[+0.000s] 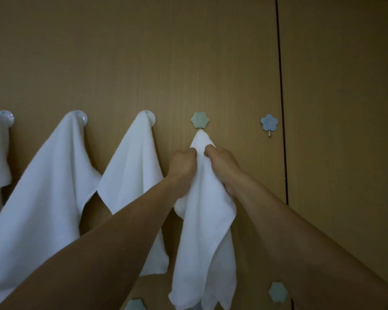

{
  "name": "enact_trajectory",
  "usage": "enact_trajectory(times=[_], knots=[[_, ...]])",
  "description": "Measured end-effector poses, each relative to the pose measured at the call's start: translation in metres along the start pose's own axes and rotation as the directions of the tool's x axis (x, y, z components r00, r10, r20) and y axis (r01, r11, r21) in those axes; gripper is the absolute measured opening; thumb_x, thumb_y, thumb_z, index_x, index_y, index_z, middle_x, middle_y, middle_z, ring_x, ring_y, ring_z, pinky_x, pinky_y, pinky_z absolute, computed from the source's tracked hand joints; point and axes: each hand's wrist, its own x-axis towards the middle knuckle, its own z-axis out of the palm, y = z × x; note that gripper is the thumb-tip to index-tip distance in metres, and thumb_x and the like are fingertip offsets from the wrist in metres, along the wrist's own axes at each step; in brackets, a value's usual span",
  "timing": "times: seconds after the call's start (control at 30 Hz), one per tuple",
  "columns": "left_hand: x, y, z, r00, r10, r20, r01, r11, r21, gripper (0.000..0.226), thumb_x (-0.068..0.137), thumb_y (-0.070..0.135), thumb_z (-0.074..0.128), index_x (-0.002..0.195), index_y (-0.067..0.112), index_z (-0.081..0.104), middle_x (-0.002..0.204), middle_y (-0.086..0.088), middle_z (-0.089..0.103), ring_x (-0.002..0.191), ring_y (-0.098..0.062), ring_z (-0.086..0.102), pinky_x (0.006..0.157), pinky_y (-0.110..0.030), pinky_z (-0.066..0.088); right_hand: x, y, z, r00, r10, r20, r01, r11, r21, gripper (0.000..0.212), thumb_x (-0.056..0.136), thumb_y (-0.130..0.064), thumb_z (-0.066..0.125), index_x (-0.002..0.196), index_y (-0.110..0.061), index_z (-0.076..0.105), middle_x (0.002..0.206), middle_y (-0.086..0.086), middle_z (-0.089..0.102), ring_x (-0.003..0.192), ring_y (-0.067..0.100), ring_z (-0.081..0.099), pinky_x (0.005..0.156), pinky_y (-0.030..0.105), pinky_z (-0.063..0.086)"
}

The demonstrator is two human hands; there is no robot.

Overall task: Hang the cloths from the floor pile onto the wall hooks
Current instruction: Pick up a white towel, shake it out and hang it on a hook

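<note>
Both hands' fingers (192,152) pinch a limp white cloth (207,220) beneath the green hook (199,119).

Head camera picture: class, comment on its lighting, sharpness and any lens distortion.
Head view: dim, warm, even light with no glare; the white cloths read bluish and cast soft shadows on the wooden wall. Head view: slightly soft, though the green hook and blue hook stay legible. Head view: wide-angle stretch enlarges both forearms near the bottom edge and bows the panel seam.
</note>
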Motion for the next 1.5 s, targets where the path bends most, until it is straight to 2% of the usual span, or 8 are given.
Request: enact_trajectory(times=[0.13, 0.37, 0.53, 0.77, 0.97, 1.13, 1.3, 1.5], knots=[[-0.012, -0.03, 0.008, 0.994, 0.102, -0.043, -0.099, 0.993, 0.069, 0.037, 0.096, 0.032, 0.043, 0.074, 0.005, 0.055, 0.062, 0.001, 0.052, 0.059, -0.014, 0.051, 0.046, -0.022, 0.034, -0.005, 0.032, 0.006, 0.977, -0.19, -0.1, 0.17, 0.969, -0.178, 0.048, 0.088, -0.047, 0.052, 0.121, -0.014, 0.046, 0.108, 0.001, 0.057, 0.085, 0.012, 0.056, 0.062, 0.028, 0.041], [-0.043, -0.108, 0.01, 0.986, 0.16, -0.039, -0.148, 0.966, 0.213, 0.049, 0.093, 0.061, 0.035, 0.094, 0.019, 0.057, 0.082, 0.009, 0.062, 0.077, -0.006, 0.06, 0.064, -0.022, 0.045, -0.032, 0.101, 0.015, 0.959, -0.206, -0.193, 0.172, 0.968, -0.18, 0.046, 0.084, -0.057, 0.06, 0.108, -0.022, 0.044, 0.1, -0.006, 0.056, 0.092, 0.015, 0.059, 0.078, 0.03, 0.047], [-0.071, -0.143, 0.007, 0.981, 0.172, -0.092, -0.154, 0.972, 0.176, 0.036, 0.093, 0.059, 0.038, 0.089, 0.025, 0.051, 0.079, 0.013, 0.059, 0.071, 0.004, 0.055, 0.057, -0.012, 0.037, -0.06, 0.12, 0.024, 0.941, -0.164, -0.297, 0.097, 0.968, -0.23, 0.07, 0.079, -0.071, 0.048, 0.129, -0.023, 0.041, 0.112, -0.009, 0.056, 0.095, 0.014, 0.058, 0.083, 0.033, 0.049], [-0.125, -0.207, -0.002, 0.948, 0.31, 0.067, -0.316, 0.944, 0.094, 0.024, 0.096, 0.047, 0.047, 0.097, 0.023, 0.05, 0.08, 0.02, 0.052, 0.075, -0.004, 0.056, 0.063, 0.0, 0.037, -0.141, 0.17, 0.023, 0.949, -0.106, -0.297, 0.024, 0.963, -0.269, 0.03, 0.095, -0.054, 0.047, 0.115, -0.032, 0.048, 0.1, -0.023, 0.056, 0.095, 0.002, 0.059, 0.071, 0.01, 0.041], [-0.175, -0.282, -0.031, 0.892, 0.155, 0.425, -0.211, 0.973, 0.089, 0.066, 0.086, 0.062, 0.04, 0.128, 0.012, 0.049, 0.114, -0.001, 0.06, 0.104, -0.02, 0.058, 0.087, -0.029, 0.044, -0.238, 0.198, 0.037, 0.922, 0.036, -0.387, -0.24, 0.836, -0.494, 0.066, 0.094, -0.064, 0.035, 0.144, -0.022, 0.039, 0.14, 0.002, 0.048, 0.126, 0.019, 0.048, 0.105, 0.04, 0.04], [-0.239, -0.332, -0.075, 0.628, -0.076, 0.775, -0.366, 0.849, 0.381, 0.075, 0.093, 0.056, 0.038, 0.151, 0.015, 0.016, 0.156, -0.008, 0.025, 0.139, -0.027, 0.027, 0.114, -0.038, 0.025, -0.36, 0.209, 0.069, 0.77, 0.306, -0.56, -0.612, 0.603, -0.512, 0.07, 0.096, -0.061, 0.036, 0.151, -0.018, 0.029, 0.153, 0.01, 0.032, 0.137, 0.028, 0.037, 0.114, 0.041, 0.029], [-0.337, -0.334, -0.106, 0.187, -0.211, 0.959, -0.456, 0.847, 0.275, 0.076, 0.093, 0.054, 0.041, 0.151, 0.014, 0.013, 0.155, -0.013, 0.023, 0.139, -0.031, 0.026, 0.112, -0.043, 0.028, -0.507, 0.18, 0.097, 0.56, 0.489, -0.669, -0.828, 0.299, -0.475, 0.058, 0.098, -0.05, 0.044, 0.142, -0.013, 0.044, 0.145, 0.019, 0.04, 0.133, 0.036, 0.037, 0.109, 0.036, 0.028], [-0.472, -0.321, -0.142, -0.205, -0.145, 0.968, -0.403, 0.914, 0.052, 0.065, 0.088, 0.052, 0.053, 0.137, 0.013, 0.038, 0.141, -0.015, 0.042, 0.128, -0.034, 0.041, 0.103, -0.044, 0.038, -0.665, 0.134, 0.126, 0.243, 0.631, -0.737, -0.953, 0.012, -0.303, 0.039, 0.096, -0.043, 0.051, 0.124, -0.018, 0.063, 0.133, 0.016, 0.055, 0.121, 0.034, 0.05, 0.098, 0.036, 0.04]])
